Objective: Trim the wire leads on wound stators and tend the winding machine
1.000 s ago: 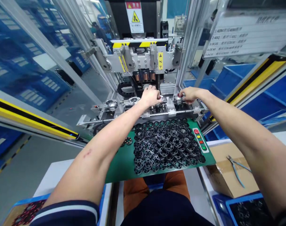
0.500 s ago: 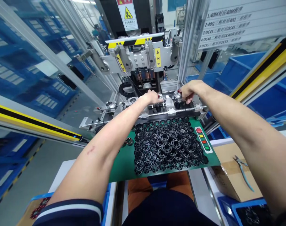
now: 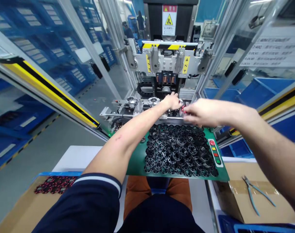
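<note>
My left hand (image 3: pixel 172 101) reaches to one of the metal fixtures on the machine's rail, fingers curled down around it; a bit of red shows beside the fingertips, but what they grip is hidden. My right hand (image 3: pixel 198 112) is closed in a pinch on a small ring-shaped motor stator with red parts (image 3: pixel 182 110), held just in front of the rail. To the left, two metal round fixtures (image 3: pixel 131 102) stand uncovered. Below both hands, many black ring-shaped stators (image 3: pixel 178 153) lie stacked on the green table (image 3: pixel 137 161).
A winding machine head with a striped bar (image 3: pixel 170 46) hangs above the fixtures. Right of the stack sits a button panel (image 3: pixel 215 152). Pliers (image 3: pixel 253 194) lie on a cardboard box (image 3: pixel 242 207). Red-wound stators (image 3: pixel 53 185) rest on cardboard at lower left. Yellow-black posts (image 3: pixel 57 94) flank the opening.
My right hand has come back from the rightmost fixture toward me, holding the stator. My left hand stays at its fixture. The view has turned left.
</note>
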`<act>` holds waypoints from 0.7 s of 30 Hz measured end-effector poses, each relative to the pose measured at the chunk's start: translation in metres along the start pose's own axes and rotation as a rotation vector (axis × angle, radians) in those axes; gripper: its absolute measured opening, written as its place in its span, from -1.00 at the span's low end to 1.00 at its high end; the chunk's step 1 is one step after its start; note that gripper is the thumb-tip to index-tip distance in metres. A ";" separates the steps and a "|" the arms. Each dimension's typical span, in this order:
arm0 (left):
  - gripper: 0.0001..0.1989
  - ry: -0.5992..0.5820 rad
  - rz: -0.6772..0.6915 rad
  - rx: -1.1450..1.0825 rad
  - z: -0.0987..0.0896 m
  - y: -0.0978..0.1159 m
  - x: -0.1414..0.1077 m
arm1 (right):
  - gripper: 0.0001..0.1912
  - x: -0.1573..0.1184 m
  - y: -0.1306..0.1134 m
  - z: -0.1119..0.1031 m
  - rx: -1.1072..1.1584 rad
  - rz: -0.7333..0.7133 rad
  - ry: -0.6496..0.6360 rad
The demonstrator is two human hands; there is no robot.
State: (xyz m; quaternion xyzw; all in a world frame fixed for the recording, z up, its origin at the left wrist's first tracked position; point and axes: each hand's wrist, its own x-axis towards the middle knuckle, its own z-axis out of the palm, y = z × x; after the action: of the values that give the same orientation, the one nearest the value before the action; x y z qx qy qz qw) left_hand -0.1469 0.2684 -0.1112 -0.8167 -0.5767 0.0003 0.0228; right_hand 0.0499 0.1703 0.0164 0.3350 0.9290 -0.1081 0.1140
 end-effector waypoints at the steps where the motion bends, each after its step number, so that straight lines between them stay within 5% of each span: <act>1: -0.58 0.008 0.011 -0.003 -0.004 0.000 0.002 | -0.73 -0.013 -0.020 0.006 -0.022 -0.100 0.031; 5: -0.45 0.085 0.016 -0.036 -0.041 -0.009 0.004 | -0.78 -0.069 -0.081 0.036 0.054 -0.329 0.129; 7: -0.46 0.187 0.054 -0.080 -0.065 -0.020 -0.017 | -0.78 -0.092 -0.103 0.054 0.144 -0.358 0.123; 9: -0.54 0.253 0.146 -0.125 -0.085 -0.033 -0.062 | -0.78 -0.104 -0.122 0.073 0.217 -0.376 0.099; 12: -0.55 0.139 0.276 -0.137 -0.093 -0.055 -0.162 | -0.79 -0.091 -0.146 0.104 0.251 -0.373 0.035; 14: -0.51 -0.005 0.277 -0.163 -0.079 -0.068 -0.234 | -0.75 -0.063 -0.160 0.121 0.202 -0.338 -0.012; 17: -0.59 -0.169 0.122 -0.157 -0.033 -0.083 -0.319 | -0.65 -0.008 -0.179 0.137 0.066 -0.286 -0.055; 21: -0.80 -0.230 -0.024 -0.141 0.035 -0.082 -0.372 | -0.64 0.057 -0.198 0.151 -0.087 -0.195 -0.035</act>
State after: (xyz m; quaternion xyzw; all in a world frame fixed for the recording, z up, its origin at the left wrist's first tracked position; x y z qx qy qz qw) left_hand -0.3494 -0.0532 -0.1528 -0.8038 -0.5839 0.0533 -0.1011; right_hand -0.0997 0.0135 -0.1190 0.2356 0.9589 -0.0842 0.1336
